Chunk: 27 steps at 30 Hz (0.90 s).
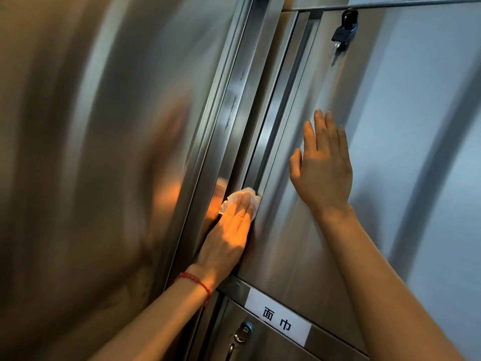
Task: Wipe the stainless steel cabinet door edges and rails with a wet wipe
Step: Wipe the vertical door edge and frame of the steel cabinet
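Near the lower centre of the frame, a white wipe (240,198) is pressed against the upright rail (229,105) by the left hand (229,230), its fingers laid flat and together over the cloth rather than curled around it. The right hand (322,168) is spread open, palm flat, on the door (294,243) at centre right, holding nothing. Because the wipe is only pinned under the fingertips, it could be dragged loose or bunched up on a long stroke, leaving streaks. The narrow gap beside the door edge could catch the cloth or a fingertip, especially if the door is shifted by the bracing palm. Fresh prints are likely to be left on the panel by that palm. A padlock (345,32) hangs at the upper right, and a label (278,319) is stuck on at the bottom centre.
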Tool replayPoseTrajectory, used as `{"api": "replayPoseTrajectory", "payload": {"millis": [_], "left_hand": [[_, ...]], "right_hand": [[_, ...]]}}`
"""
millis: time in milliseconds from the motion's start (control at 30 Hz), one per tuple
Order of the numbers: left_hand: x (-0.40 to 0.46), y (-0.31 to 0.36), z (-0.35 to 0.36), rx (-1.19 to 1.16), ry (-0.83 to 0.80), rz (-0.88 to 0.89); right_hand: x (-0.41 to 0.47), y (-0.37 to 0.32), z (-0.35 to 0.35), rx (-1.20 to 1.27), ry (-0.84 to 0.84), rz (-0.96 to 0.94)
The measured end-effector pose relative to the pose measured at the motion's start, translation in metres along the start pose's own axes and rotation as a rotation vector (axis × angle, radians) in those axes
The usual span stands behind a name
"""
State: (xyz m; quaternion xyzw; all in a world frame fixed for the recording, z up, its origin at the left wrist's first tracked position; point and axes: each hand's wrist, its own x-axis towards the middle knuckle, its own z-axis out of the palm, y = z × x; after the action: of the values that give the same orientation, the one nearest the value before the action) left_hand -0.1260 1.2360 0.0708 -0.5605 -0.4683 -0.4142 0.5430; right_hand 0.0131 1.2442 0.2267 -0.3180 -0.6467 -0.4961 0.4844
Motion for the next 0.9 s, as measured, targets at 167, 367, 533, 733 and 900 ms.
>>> {"api": "replayPoseTrajectory", "payload": {"millis": [167,367,533,733,900], "left_hand": [[0.01,-0.001,0.001,-0.059,-0.038,-0.046],[-0.006,0.001,0.006,-0.089,-0.065,-0.026],[-0.011,0.004,0.0,-0.096,-0.113,-0.06],[-0.016,0.004,0.002,-0.107,-0.133,-0.073],[-0.029,0.006,0.011,-0.177,-0.202,-0.155]], "right_hand": [[0.0,0.0,0.001,-0.002,0.011,-0.001],[0.0,0.0,0.001,0.001,0.013,-0.003],[0.001,0.001,0.0,0.004,-0.008,0.002],[0.0,0.0,0.0,0.004,-0.004,0.0],[0.001,0.0,-0.001,0.007,-0.011,0.002]]}}
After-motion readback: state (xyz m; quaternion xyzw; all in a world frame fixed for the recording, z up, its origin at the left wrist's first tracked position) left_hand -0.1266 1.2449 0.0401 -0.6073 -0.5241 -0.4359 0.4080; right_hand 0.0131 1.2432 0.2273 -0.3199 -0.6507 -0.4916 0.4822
